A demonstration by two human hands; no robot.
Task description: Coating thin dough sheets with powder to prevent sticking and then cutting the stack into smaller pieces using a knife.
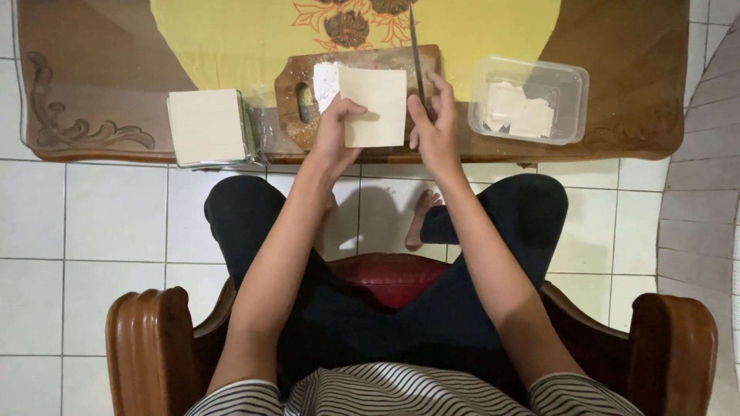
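on the wooden cutting board (pixel 297 127) at the near edge of the table (pixel 100 85), the left hand (pixel 335 131) pinches the lower left edge of a square cream pastry sheet (pixel 375 106), fingers closed on it, while the right hand (pixel 433 127) grips a knife (pixel 416 54) whose blade stands along the sheet's right side. left of the board lies 1 stack of the same sheets (pixel 206 127); right of it sits 1 clear plastic container (pixel 528 100) holding cut pieces.
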